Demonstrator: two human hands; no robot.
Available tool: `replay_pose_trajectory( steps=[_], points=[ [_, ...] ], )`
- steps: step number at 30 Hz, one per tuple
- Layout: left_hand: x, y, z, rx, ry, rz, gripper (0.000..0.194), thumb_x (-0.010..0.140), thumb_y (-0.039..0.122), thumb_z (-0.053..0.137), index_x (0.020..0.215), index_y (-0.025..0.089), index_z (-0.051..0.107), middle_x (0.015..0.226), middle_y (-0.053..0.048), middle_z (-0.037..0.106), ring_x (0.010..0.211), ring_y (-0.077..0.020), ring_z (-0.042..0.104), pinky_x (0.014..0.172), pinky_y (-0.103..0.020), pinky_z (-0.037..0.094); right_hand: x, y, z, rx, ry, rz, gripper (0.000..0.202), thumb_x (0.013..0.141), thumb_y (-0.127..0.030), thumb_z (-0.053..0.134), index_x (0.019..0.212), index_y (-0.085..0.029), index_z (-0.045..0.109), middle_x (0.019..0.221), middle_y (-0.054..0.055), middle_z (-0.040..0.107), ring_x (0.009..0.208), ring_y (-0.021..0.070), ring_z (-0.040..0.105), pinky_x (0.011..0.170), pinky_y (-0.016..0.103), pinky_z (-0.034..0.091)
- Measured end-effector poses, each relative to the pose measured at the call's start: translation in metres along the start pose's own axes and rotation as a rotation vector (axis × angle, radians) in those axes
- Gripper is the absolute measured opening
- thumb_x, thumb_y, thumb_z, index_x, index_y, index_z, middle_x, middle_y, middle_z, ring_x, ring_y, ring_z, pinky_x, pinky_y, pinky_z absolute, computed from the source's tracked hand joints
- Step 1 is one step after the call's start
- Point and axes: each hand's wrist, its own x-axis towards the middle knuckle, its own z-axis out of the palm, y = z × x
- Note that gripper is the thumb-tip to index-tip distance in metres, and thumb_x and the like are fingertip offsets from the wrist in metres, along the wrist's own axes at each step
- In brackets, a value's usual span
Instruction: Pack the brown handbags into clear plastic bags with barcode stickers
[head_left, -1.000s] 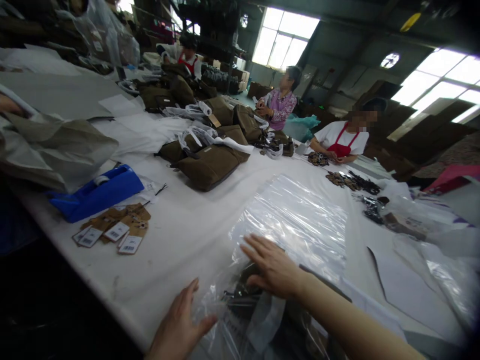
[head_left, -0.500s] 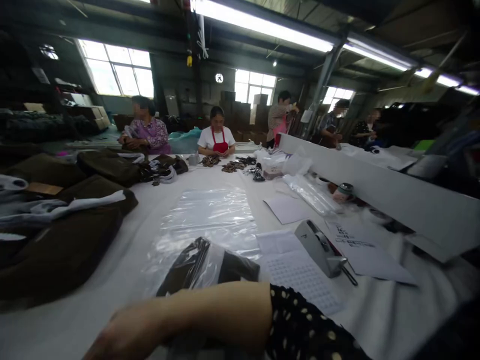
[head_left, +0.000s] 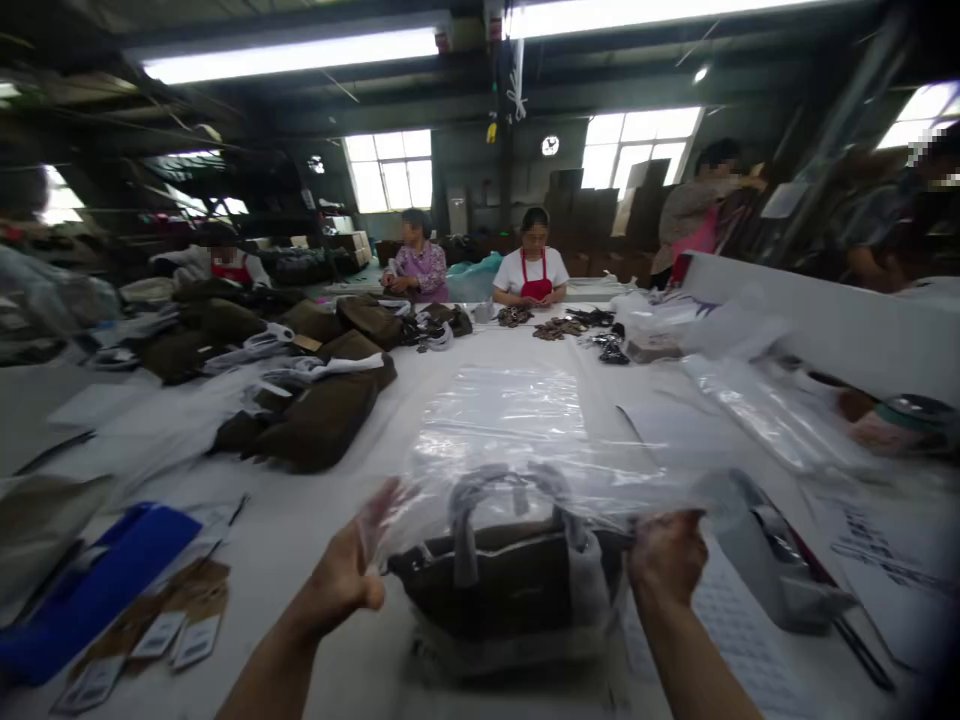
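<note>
A dark brown handbag (head_left: 502, 590) with light wrapping around its handles stands in front of me, inside or under a clear plastic bag (head_left: 517, 505). My left hand (head_left: 349, 565) is at the left side of the plastic, fingers stretched up against the film and thumb held apart. On the right side, my right hand (head_left: 667, 560) has its fingers curled around the plastic's edge. Motion blurs the fingertips of both hands. Beyond the handbag, flat clear plastic bags (head_left: 502, 405) lie on the white table (head_left: 405, 410).
Brown bags (head_left: 322, 420) are piled at left. Nearer lie a blue object (head_left: 112, 580) and tags (head_left: 157, 635). A grey tape dispenser (head_left: 780, 560), papers and a jar (head_left: 911, 420) are at right. Co-workers, including a person in a red apron (head_left: 532, 275), are across the table.
My view has turned left, bringing in the blue object and tags. One arm reached low across the front before; now both hands are raised at the sides of the plastic around the handbag.
</note>
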Motion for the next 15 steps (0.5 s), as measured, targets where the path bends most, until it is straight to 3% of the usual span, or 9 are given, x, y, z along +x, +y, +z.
replay_pose_trajectory(
  steps=[2, 4, 5, 7, 10, 15],
  points=[
    [0.004, 0.007, 0.017, 0.043, 0.036, -0.013, 0.069, 0.060, 0.049, 0.077, 0.121, 0.024, 0.058, 0.122, -0.010, 0.060, 0.116, -0.0324, 0.051, 0.099, -0.045, 0.041, -0.007, 0.009, -0.019, 0.000, 0.020, 0.013, 0.052, 0.079, -0.072, 0.030, 0.055, -0.026, 0.030, 0.041, -0.006, 0.032, 0.037, 0.0130, 0.036, 0.044, 0.029, 0.041],
    [0.007, 0.013, 0.031, 0.058, 0.168, 0.011, 0.034, 0.074, 0.044, 0.067, 0.097, 0.018, 0.070, 0.104, -0.011, 0.068, 0.104, -0.0276, 0.059, 0.099, -0.044, 0.040, -0.007, 0.014, -0.034, 0.036, 0.070, 0.018, 0.047, 0.082, -0.065, 0.036, 0.055, -0.026, 0.032, 0.042, -0.006, 0.035, 0.038, 0.0127, 0.039, 0.054, 0.031, 0.047],
    [0.008, 0.016, 0.035, 0.004, 0.235, 0.041, 0.030, 0.078, 0.044, 0.063, 0.086, 0.016, 0.072, 0.096, -0.010, 0.070, 0.096, -0.0256, 0.063, 0.098, -0.044, 0.041, -0.004, 0.015, -0.040, 0.076, 0.075, 0.024, 0.043, 0.081, -0.061, 0.043, 0.057, -0.025, 0.037, 0.044, -0.006, 0.039, 0.041, 0.0125, 0.043, 0.060, 0.032, 0.050],
    [0.009, 0.024, 0.040, -0.198, 0.323, 0.095, 0.030, 0.077, 0.044, 0.064, 0.079, 0.015, 0.071, 0.086, -0.008, 0.071, 0.083, -0.0223, 0.065, 0.092, -0.043, 0.046, 0.006, 0.012, -0.052, 0.199, 0.018, 0.048, 0.030, 0.072, -0.052, 0.059, 0.069, -0.023, 0.052, 0.058, -0.005, 0.055, 0.055, 0.0142, 0.056, 0.075, 0.038, 0.051],
    [0.014, 0.039, 0.038, -0.368, 0.329, 0.097, 0.031, 0.069, 0.041, 0.073, 0.087, 0.016, 0.070, 0.082, -0.006, 0.071, 0.079, -0.0206, 0.066, 0.084, -0.039, 0.050, 0.026, -0.006, -0.066, 0.331, -0.150, 0.067, 0.040, 0.059, -0.041, 0.074, 0.094, -0.024, 0.061, 0.087, 0.001, 0.067, 0.083, 0.0220, 0.064, 0.091, 0.049, 0.044],
    [0.029, 0.070, 0.028, -0.350, 0.407, 0.191, 0.026, 0.065, 0.039, 0.076, 0.070, 0.014, 0.070, 0.071, -0.004, 0.069, 0.064, -0.0137, 0.062, 0.069, -0.028, 0.052, 0.051, -0.046, -0.070, 0.302, -0.101, -0.015, 0.014, 0.063, -0.025, 0.074, 0.072, -0.026, 0.064, 0.070, 0.000, 0.064, 0.067, 0.0195, 0.064, 0.092, 0.050, 0.043]
  ],
)
